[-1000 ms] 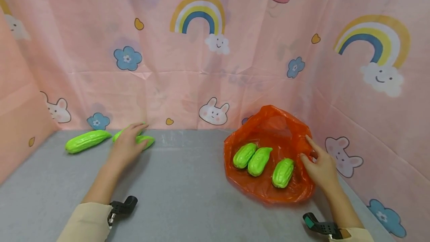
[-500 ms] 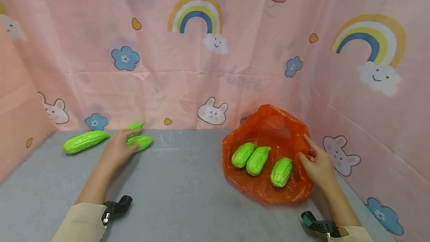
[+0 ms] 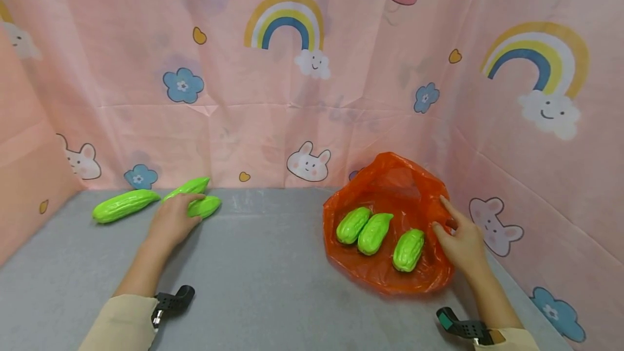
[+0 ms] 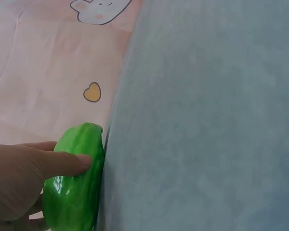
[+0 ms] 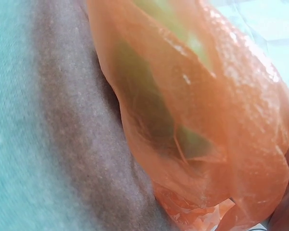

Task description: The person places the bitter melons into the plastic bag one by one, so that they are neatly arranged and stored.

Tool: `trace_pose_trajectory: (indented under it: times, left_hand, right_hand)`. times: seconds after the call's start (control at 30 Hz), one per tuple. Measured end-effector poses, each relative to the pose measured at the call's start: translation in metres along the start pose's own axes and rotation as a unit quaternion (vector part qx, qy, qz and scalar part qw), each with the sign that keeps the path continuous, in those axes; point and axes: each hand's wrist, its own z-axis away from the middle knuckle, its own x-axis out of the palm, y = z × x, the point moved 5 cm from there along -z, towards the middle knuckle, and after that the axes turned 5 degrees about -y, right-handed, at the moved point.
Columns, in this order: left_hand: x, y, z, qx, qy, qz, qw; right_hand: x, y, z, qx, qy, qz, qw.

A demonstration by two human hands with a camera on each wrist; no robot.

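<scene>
In the head view my left hand (image 3: 173,222) grips a glossy green ridged gourd (image 3: 205,206) near the back edge of the table. The left wrist view has the thumb across the top of this gourd (image 4: 74,192), with fingers on its other side. Right behind it lies a second green gourd (image 3: 192,186), partly covered by the hand. At the right, my right hand (image 3: 463,242) pinches the side of an orange-red plastic bag (image 3: 390,281). The bag's mouth is spread toward the camera, and three gourds (image 3: 374,234) lie inside.
A longer green gourd (image 3: 125,206) lies to the left of the left hand. Pink printed cloth (image 3: 263,134) hangs behind and at both sides of the grey table (image 3: 273,264). The bag stands close to the right-hand cloth.
My left hand has drawn back slightly toward the left and front, now holding the nearer gourd and uncovering more of the one behind. The right hand and bag stay almost in place.
</scene>
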Motion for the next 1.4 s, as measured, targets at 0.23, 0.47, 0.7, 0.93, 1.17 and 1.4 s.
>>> trace_pose_trajectory:
  times: [0.23,0.47,0.7,0.93,1.17,1.4]
  left_hand:
    - [-0.002,0.000,-0.001,0.001,0.005,-0.002,1.0000]
    - [-0.009,0.009,0.000,0.003,0.009,0.020,0.9998]
    - [-0.017,0.025,0.000,0.015,-0.008,0.059,0.9981]
    - [-0.021,0.042,-0.002,0.056,-0.002,0.097,0.9937]
    - [-0.021,0.056,-0.003,0.081,0.007,0.123,0.9891]
    - [-0.025,0.078,-0.001,0.098,0.011,0.134,0.9860]
  right_hand:
    - [0.001,0.001,0.001,0.002,0.000,-0.003,1.0000]
    - [0.002,0.001,0.001,0.005,-0.002,-0.003,1.0000]
    - [0.000,0.000,0.000,0.006,0.000,0.002,1.0000]
    - [-0.001,-0.002,0.000,-0.002,0.002,0.003,1.0000]
    - [-0.002,-0.004,0.002,-0.015,0.017,0.002,0.9997]
    - [-0.001,-0.005,0.000,-0.014,0.018,-0.003,0.9997]
